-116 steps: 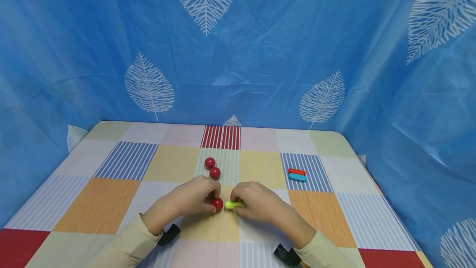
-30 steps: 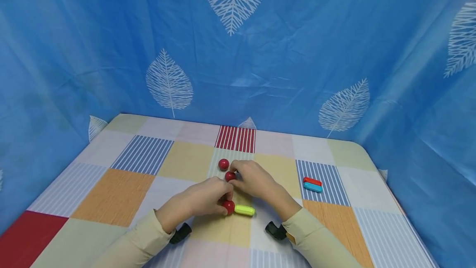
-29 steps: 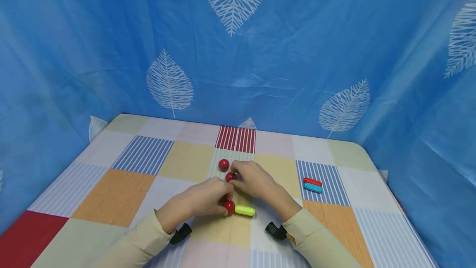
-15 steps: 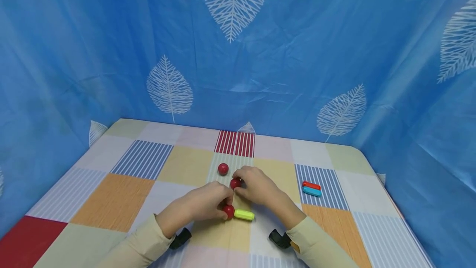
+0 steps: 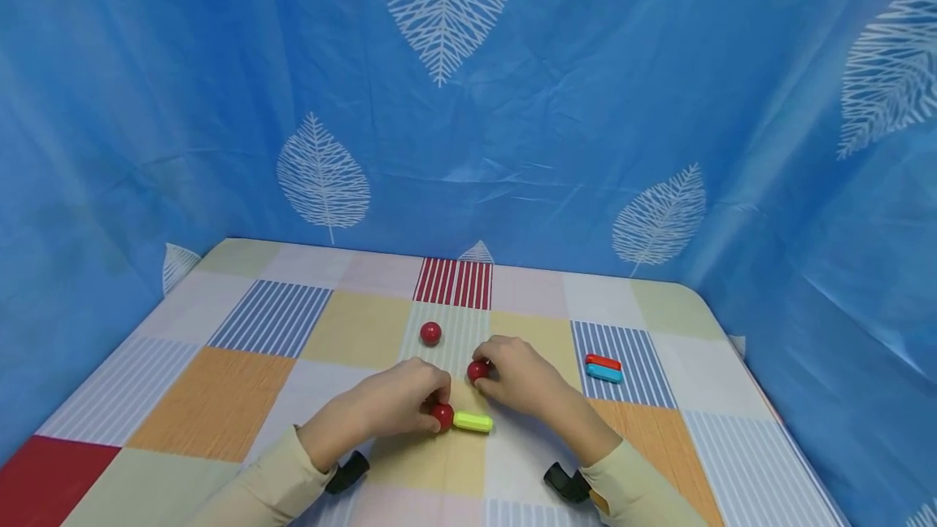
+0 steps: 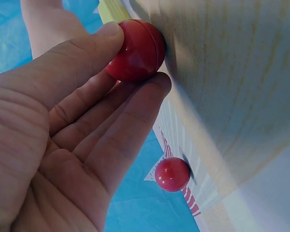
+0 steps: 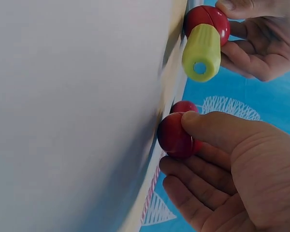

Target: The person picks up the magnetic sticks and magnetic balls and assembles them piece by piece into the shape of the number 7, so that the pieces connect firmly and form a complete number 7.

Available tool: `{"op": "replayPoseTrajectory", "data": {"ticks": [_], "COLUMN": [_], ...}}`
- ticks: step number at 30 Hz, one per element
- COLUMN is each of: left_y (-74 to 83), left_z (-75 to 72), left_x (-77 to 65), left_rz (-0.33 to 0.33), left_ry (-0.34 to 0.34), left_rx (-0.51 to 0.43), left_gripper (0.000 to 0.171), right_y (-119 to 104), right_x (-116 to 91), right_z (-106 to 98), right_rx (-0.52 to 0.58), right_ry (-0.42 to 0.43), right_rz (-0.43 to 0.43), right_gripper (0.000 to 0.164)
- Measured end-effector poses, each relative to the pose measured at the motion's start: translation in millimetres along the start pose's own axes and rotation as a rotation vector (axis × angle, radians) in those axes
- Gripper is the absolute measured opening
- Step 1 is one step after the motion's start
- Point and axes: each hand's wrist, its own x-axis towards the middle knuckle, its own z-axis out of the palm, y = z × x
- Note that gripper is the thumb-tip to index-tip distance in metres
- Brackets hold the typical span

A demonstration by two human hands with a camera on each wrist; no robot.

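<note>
Thumb and fingers of my left hand pinch a shiny red ball low on the table. Against that ball's right side lies a short yellow-green rod, its end touching the ball; a light-blue spot shows in its other end. Farther back and to the right, my right hand pinches a second red ball between thumb and fingers. This one is apart from the rod. A third red ball sits alone behind both hands. A seam circles the left-hand ball in the left wrist view.
Side by side at the right lie a red rod and a light-blue rod. A patchwork cloth covers the table. Blue curtains with white leaf prints rise behind it and at its sides.
My right hand has left the yellow-green rod, taken the second red ball and drawn it away from the third, rightward and nearer. My left hand keeps its pinch; rod and ball now touch.
</note>
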Motion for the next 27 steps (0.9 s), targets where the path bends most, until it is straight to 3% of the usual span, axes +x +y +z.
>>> {"op": "replayPoseTrajectory", "data": {"ticks": [14,27], "left_y": [2.0,1.2], "left_z": [1.5,0.0], "left_x": [0.8,0.5], "left_rz": [-0.011,-0.044], "left_ry": [0.007,-0.008], "left_rx": [-0.024,-0.04], "left_gripper": [0.022,0.021], "right_y": [10.6,10.4], "right_x": [-29.3,-52.4], "right_z": [-12.1,-17.0], "right_rx": [-0.019,-0.025], "right_ry": [0.016,-0.033], "right_rz": [0.025,0.05], "right_gripper": [0.019,0.023]}}
